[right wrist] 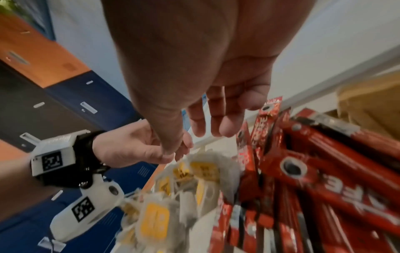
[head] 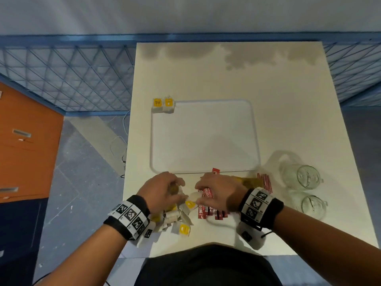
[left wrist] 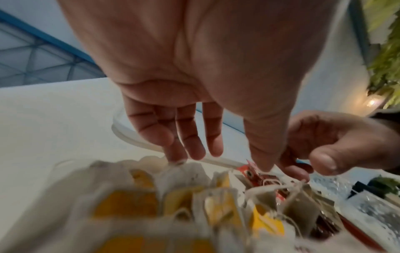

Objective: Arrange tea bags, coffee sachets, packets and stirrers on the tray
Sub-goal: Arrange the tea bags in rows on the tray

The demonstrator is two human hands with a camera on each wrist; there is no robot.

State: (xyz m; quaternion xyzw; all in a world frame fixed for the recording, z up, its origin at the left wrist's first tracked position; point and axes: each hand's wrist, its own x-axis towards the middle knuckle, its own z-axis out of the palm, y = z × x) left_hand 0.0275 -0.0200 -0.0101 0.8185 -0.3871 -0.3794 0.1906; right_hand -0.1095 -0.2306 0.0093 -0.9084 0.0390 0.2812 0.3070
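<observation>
While both hands hover over the tea bag pile [head: 177, 215], left hand [head: 162, 189] and right hand [head: 218, 193] fingers hang loose, gripping nothing.

We see a white tray [head: 255, 141] on a cream table [head: 288, 100]. 2 tea bags [head: 163, 105] show yellow tags on white paper. Red sachets [head: 206, 205] carry white lettering, beside a gold packet [head: 250, 181]. Both wristbands [head: 128, 216] are black with white-and-black square codes. We spot an orange cabinet [head: 26, 145] and blue mesh [head: 68, 75].
</observation>
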